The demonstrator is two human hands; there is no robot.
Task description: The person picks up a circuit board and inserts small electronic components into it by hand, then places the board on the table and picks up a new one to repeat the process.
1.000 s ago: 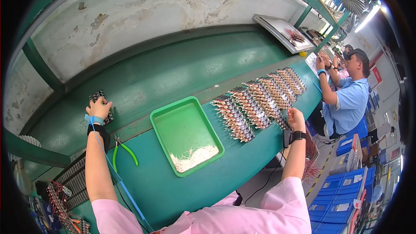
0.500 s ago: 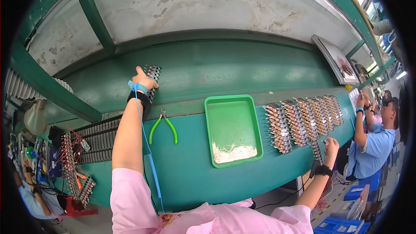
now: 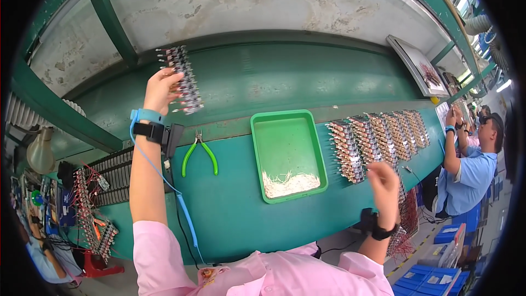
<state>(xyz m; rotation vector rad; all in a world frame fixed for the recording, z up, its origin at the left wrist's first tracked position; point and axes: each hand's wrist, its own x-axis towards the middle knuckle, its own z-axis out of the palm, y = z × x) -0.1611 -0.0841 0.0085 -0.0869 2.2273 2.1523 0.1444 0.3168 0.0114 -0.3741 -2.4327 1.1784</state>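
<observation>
Left hand point(image 3: 161, 89): raised above the bench's far left, fingers closed on a strip of small wired components point(image 3: 182, 79), held tilted; blue wrist strap point(image 3: 147, 115) with coiled cord.
Green-handled pliers point(image 3: 199, 154): lying on the green workbench point(image 3: 241, 214), just right of the left forearm.
Green tray point(image 3: 286, 153): mid-bench, shallow, pale wire clippings point(image 3: 289, 183) heaped at its near edge.
Rows of component strips point(image 3: 378, 137): laid side by side toward the bench's right end.
Right hand point(image 3: 383, 178): blurred, hovering by the near right edge below the strips; grip cannot be told; black wristwatch point(image 3: 382, 233).
</observation>
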